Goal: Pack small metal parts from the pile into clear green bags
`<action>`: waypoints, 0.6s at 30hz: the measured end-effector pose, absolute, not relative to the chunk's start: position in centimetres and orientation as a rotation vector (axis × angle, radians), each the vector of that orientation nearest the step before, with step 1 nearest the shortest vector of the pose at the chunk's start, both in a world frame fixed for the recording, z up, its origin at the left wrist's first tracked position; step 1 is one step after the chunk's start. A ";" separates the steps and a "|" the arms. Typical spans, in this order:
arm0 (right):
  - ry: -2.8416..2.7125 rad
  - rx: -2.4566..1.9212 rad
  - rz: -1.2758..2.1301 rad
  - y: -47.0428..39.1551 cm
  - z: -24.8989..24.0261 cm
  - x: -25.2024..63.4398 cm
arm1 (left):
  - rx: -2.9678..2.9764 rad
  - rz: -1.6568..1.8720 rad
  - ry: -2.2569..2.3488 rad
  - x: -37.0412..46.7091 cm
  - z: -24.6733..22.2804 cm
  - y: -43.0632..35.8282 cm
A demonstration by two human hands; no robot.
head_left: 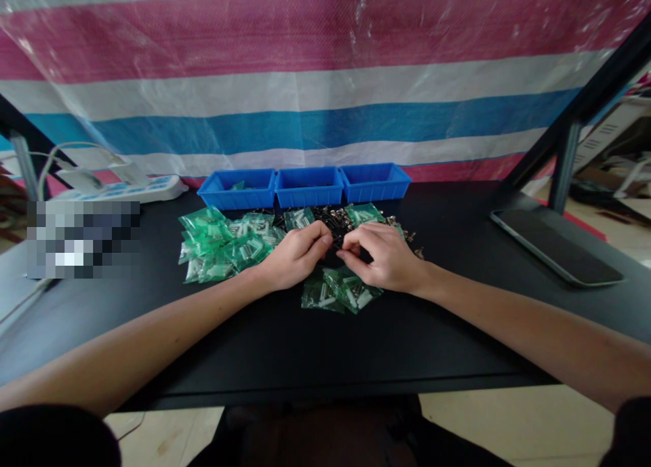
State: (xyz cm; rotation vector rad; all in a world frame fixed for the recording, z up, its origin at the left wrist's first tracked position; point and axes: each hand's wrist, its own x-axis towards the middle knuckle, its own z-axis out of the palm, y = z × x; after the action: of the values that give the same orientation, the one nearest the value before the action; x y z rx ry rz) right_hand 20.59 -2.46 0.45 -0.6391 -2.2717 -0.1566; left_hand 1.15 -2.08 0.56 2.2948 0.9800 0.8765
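Observation:
My left hand (299, 255) is closed, thumb pressed against the curled fingers; what it holds, if anything, is too small to make out. Just right of it, my right hand (386, 255) is curled in a pinch, its fingertips close to the left hand's. Behind both hands lies a loose heap of small dark and brassy screws (330, 216). Small green plastic bags (340, 292) with white plugs and metal pieces inside lie below my hands. A larger pile of such bags (218, 247) is left of my left hand. Another green bag (364, 213) rests behind my right hand.
Three blue bins stand in a row at the back: a left bin (239, 197), a middle bin (308, 196) and a right bin (376, 190). A phone (554, 247) lies at right. A white power strip (152, 190) with plugs sits at left, near a blurred-out object (81, 240).

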 end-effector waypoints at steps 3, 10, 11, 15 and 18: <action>-2.272 -0.638 -0.166 -2.5 0.4 20.6 | 2.309 0.868 0.972 1.1 0.6 -2.1; -2.269 -0.609 -0.179 -2.5 0.5 20.6 | 2.318 0.855 0.963 1.2 0.6 -2.1; -2.269 -0.606 -0.182 -2.5 0.5 20.6 | 2.321 0.856 0.960 1.2 0.5 -2.1; -2.272 -0.602 -0.180 -2.5 0.4 20.5 | 2.327 0.850 0.949 1.1 0.5 -2.1; -2.271 -0.614 -0.173 -2.5 0.4 20.5 | 2.328 0.846 0.951 1.1 0.5 -2.1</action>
State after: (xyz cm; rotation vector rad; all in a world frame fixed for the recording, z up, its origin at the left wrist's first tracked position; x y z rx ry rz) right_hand 20.55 -2.46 0.42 -0.6140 -2.2709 -0.1734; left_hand 1.13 -2.13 0.52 2.3284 0.9507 0.8460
